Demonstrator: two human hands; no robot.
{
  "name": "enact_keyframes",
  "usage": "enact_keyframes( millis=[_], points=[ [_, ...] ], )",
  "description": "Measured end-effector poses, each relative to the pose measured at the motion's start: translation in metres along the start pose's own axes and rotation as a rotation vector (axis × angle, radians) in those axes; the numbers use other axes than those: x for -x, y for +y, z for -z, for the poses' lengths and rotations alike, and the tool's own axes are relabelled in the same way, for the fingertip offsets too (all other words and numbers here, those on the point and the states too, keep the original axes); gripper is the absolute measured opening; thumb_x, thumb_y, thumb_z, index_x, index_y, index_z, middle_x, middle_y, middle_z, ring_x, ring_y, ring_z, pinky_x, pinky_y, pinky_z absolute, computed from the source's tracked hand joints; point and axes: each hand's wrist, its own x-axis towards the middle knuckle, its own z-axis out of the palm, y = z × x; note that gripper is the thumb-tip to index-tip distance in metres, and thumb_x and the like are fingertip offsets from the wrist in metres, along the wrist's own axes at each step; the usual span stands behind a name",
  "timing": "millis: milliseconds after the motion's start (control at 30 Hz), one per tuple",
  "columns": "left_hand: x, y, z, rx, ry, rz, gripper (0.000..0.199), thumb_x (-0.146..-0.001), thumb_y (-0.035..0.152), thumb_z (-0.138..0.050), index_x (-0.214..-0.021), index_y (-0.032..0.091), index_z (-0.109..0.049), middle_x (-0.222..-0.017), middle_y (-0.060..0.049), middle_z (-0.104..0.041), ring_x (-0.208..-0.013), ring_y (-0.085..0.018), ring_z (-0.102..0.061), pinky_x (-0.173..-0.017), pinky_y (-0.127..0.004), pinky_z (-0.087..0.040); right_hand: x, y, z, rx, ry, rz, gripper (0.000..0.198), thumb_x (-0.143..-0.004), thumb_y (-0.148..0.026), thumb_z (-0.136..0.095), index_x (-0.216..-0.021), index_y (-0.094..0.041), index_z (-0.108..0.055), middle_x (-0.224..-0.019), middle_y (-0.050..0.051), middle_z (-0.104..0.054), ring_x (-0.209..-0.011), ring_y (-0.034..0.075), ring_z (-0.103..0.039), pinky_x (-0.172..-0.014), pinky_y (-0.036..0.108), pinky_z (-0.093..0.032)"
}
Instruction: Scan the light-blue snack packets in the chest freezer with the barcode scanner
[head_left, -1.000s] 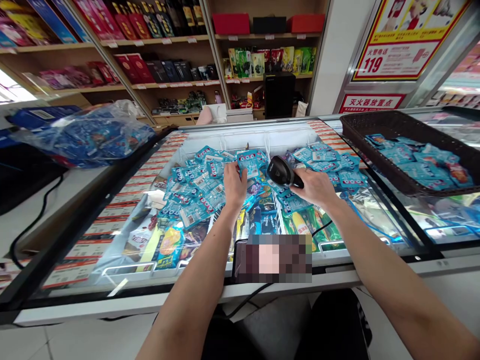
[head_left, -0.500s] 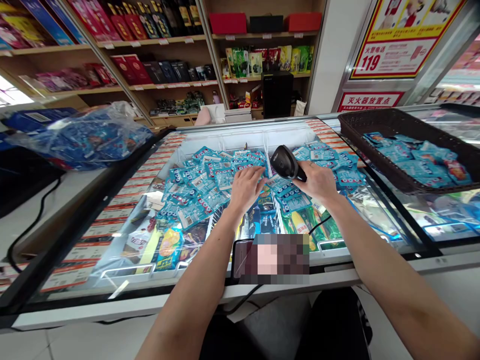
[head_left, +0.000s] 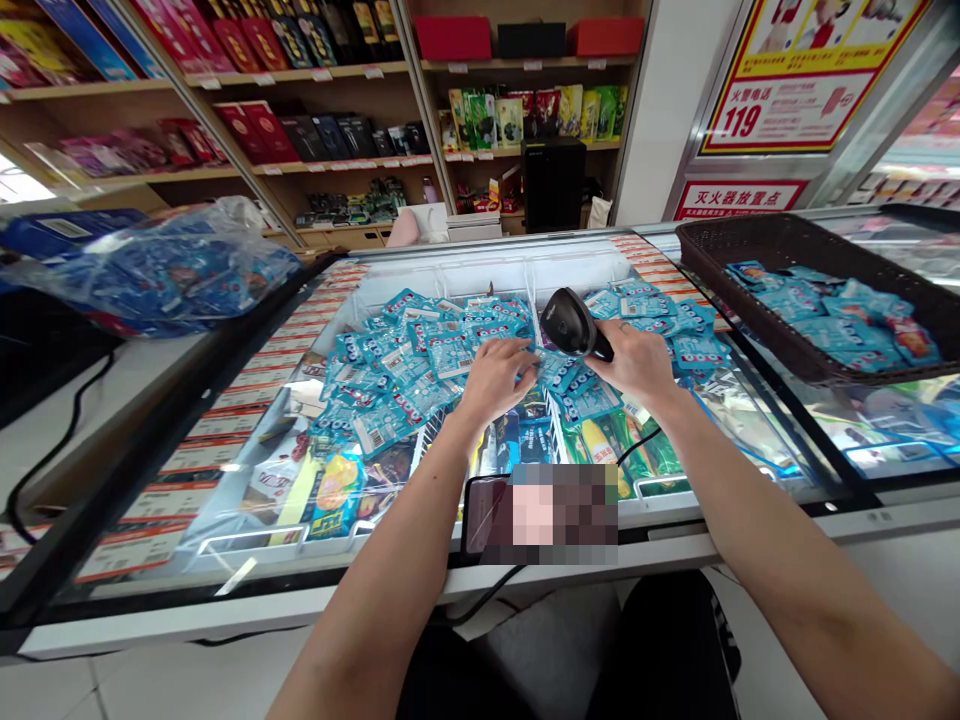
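Note:
My right hand is wrapped round the handle of a black handheld barcode scanner, whose head points left and down. Its cable runs down from the hand. My left hand rests low over the pile of small blue packets, fingers loosely bent and thumb apart; I see nothing gripped in it. More blue packets lie under and beyond the scanner. Both piles lie on the glass top of a chest freezer.
A dark woven basket with blue packets stands at the right. At the left lies a clear plastic bag of blue packets. A phone, partly blurred out, sits at the freezer's front edge. Stocked shelves line the back.
My left hand has shifted slightly down, and its fingers are more bent than before. My right hand and the scanner stay almost in place.

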Motion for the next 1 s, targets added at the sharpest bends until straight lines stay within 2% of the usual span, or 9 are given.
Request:
enact_keyframes(
  millis=[100, 200, 267, 433, 567, 700, 767, 833, 1000],
  points=[
    [0.0, 0.002, 0.001, 0.021, -0.002, 0.036, 0.049, -0.086, 0.052, -0.039, -0.124, 0.024, -0.05, -0.129, -0.006, -0.053, -0.122, -0.022, -0.043, -0.103, -0.04, -0.026, 0.0, 0.0, 0.001, 0.017, -0.019, 0.008, 0.039, -0.083, -0.043, -0.045, -0.112, -0.019, -0.056, -0.099, 0.009, -0.065, -0.08, 0.023, -0.06, -0.062, 0.029, -0.034],
    [-0.001, 0.002, 0.002, 0.024, -0.077, -0.007, 0.066, -0.081, 0.06, -0.041, -0.137, 0.026, -0.033, -0.136, -0.005, -0.046, -0.129, -0.023, -0.035, -0.108, -0.042, -0.018, 0.0, -0.001, 0.002, 0.035, -0.027, 0.012, 0.039, -0.083, -0.042, -0.045, -0.112, -0.017, -0.056, -0.098, 0.01, -0.065, -0.078, 0.023, -0.06, -0.061, 0.029, -0.034],
    [-0.002, 0.002, 0.002, 0.031, -0.112, -0.03, 0.069, -0.08, 0.062, -0.042, -0.139, 0.028, -0.03, -0.135, -0.005, -0.046, -0.128, -0.023, -0.036, -0.109, -0.043, -0.015, 0.0, -0.001, 0.002, 0.032, -0.021, 0.015, 0.039, -0.083, -0.043, -0.045, -0.112, -0.018, -0.056, -0.098, 0.009, -0.065, -0.078, 0.022, -0.06, -0.061, 0.029, -0.034],
    [-0.002, -0.004, 0.001, 0.064, -0.026, 0.044, 0.078, -0.066, 0.07, -0.053, -0.13, 0.028, -0.043, -0.118, -0.008, -0.052, -0.113, -0.027, -0.043, -0.1, -0.044, -0.027, 0.001, -0.001, 0.001, 0.019, -0.001, 0.017, 0.04, -0.083, -0.044, -0.046, -0.112, -0.018, -0.056, -0.096, 0.009, -0.066, -0.076, 0.022, -0.06, -0.061, 0.029, -0.034],
    [-0.002, -0.007, 0.001, 0.103, 0.005, 0.128, 0.065, -0.059, 0.071, -0.059, -0.107, 0.026, -0.059, -0.104, -0.007, -0.053, -0.106, -0.027, -0.046, -0.094, -0.044, -0.031, 0.001, -0.001, 0.001, 0.004, 0.023, 0.017, 0.038, -0.083, -0.041, -0.046, -0.111, -0.017, -0.057, -0.093, 0.009, -0.066, -0.078, 0.022, -0.059, -0.061, 0.028, -0.033],
    [-0.004, -0.008, 0.002, 0.245, 0.057, 0.264, 0.051, -0.07, 0.061, -0.057, -0.102, 0.022, -0.053, -0.099, -0.005, -0.058, -0.085, -0.019, -0.055, -0.084, -0.039, -0.037, 0.001, 0.0, 0.0, 0.0, 0.043, 0.01, 0.038, -0.082, -0.041, -0.046, -0.111, -0.017, -0.057, -0.092, 0.008, -0.066, -0.078, 0.022, -0.059, -0.06, 0.028, -0.033],
    [-0.004, -0.012, 0.001, 0.36, 0.127, 0.344, 0.039, -0.079, 0.054, -0.051, -0.1, 0.021, -0.051, -0.094, -0.004, -0.06, -0.07, -0.014, -0.054, -0.073, -0.033, -0.041, 0.001, 0.0, 0.0, 0.006, 0.05, 0.005, 0.039, -0.081, -0.042, -0.047, -0.111, -0.018, -0.057, -0.091, 0.008, -0.066, -0.078, 0.022, -0.06, -0.06, 0.028, -0.033],
    [-0.005, -0.018, -0.001, 0.469, 0.257, 0.407, 0.031, -0.082, 0.047, -0.049, -0.098, 0.02, -0.049, -0.091, -0.004, -0.059, -0.069, -0.012, -0.054, -0.064, -0.028, -0.041, 0.001, 0.0, 0.0, 0.007, 0.063, 0.002, 0.04, -0.082, -0.043, -0.047, -0.111, -0.018, -0.057, -0.09, 0.008, -0.066, -0.077, 0.022, -0.06, -0.06, 0.028, -0.033],
    [-0.007, -0.032, -0.003, 0.661, 0.567, 0.507, 0.043, -0.077, 0.04, -0.059, -0.113, 0.02, -0.047, -0.091, -0.004, -0.058, -0.078, -0.012, -0.056, -0.063, -0.023, -0.044, 0.003, 0.0, 0.001, -0.018, 0.062, 0.057, 0.041, -0.084, -0.046, -0.044, -0.111, -0.017, -0.056, -0.094, 0.008, -0.065, -0.078, 0.021, -0.059, -0.06, 0.028, -0.033]
  ],
)
